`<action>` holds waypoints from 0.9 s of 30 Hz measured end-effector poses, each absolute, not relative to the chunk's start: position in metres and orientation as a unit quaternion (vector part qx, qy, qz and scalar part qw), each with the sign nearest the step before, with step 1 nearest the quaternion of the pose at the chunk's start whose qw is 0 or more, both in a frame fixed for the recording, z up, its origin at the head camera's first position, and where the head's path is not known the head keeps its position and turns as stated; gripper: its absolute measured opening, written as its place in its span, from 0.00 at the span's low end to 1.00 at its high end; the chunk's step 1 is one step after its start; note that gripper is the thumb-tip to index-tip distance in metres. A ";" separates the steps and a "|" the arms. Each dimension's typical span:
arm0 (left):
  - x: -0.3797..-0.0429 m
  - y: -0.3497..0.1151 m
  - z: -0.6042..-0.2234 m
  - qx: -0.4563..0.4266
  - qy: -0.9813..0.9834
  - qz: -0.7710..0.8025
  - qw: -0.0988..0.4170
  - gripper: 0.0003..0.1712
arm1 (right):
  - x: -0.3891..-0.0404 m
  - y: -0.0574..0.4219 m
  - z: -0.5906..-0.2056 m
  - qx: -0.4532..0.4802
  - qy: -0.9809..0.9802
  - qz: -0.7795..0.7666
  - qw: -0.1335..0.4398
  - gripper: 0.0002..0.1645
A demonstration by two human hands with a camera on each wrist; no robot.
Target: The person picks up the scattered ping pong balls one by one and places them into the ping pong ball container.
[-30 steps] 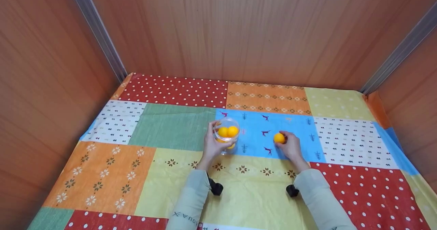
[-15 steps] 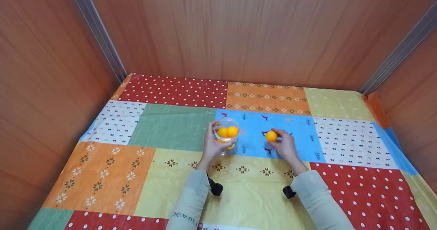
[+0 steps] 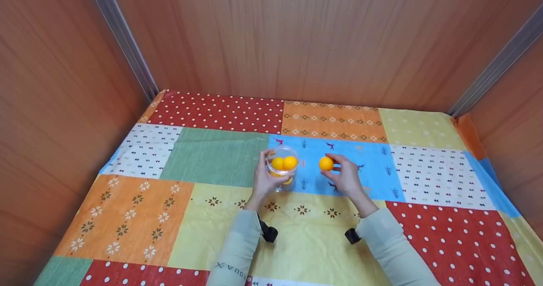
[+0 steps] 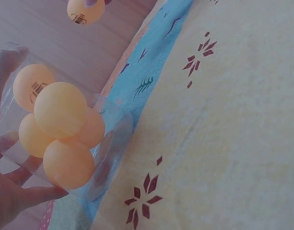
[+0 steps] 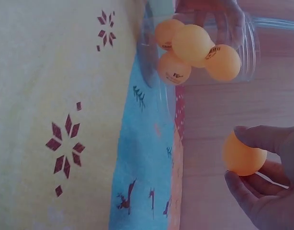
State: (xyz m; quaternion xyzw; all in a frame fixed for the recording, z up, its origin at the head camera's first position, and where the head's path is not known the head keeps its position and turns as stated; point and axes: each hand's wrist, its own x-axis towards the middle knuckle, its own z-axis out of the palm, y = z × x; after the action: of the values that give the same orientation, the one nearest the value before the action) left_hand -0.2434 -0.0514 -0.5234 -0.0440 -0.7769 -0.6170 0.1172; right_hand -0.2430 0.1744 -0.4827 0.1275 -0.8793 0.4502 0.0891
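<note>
My left hand (image 3: 264,180) grips a clear plastic jar (image 3: 282,151) round its side, thumb across the near face. Several orange ping-pong balls (image 4: 69,164) lie piled inside the jar, seen through its wall in both wrist views. To the right of the jar, my right hand (image 3: 348,178) pinches one more orange ping-pong ball (image 3: 326,164) between thumb and fingertips. That ball is held above the blue patch of cloth, apart from the jar. In the right wrist view the pinched ball (image 5: 244,153) shows thumb and fingers on its sides.
A patchwork tablecloth (image 3: 220,154) covers the table. Wood-grain panels (image 3: 271,40) stand at the back and both sides, joined by grey metal posts (image 3: 123,40). A black wrist device (image 3: 268,231) sits by each sleeve cuff.
My right hand has moved left with the ping-pong ball, nearer to the jar and slightly away from me. The left hand and the jar have stayed in place.
</note>
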 end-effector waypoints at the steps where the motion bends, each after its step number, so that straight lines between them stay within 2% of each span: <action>1: -0.244 -0.051 -0.523 -0.043 -0.777 -0.618 0.117 0.46 | -0.243 0.172 -0.481 0.133 -0.877 0.451 0.095 0.28; 18: -0.243 -0.052 -0.522 -0.058 -0.774 -0.618 0.123 0.47 | -0.242 0.128 -0.448 0.220 -0.840 0.478 0.133 0.27; 27: -0.224 -0.050 -0.492 -0.084 -0.758 -0.632 0.134 0.41 | -0.243 0.106 -0.444 0.228 -0.839 0.480 0.112 0.26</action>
State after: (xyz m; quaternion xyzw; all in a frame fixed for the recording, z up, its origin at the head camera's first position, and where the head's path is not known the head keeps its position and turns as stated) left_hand -0.2245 -0.0504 -0.4922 -0.0844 -0.7585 -0.6322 0.1336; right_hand -0.2426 0.1057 -0.4442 0.2284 -0.8394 0.4803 0.1118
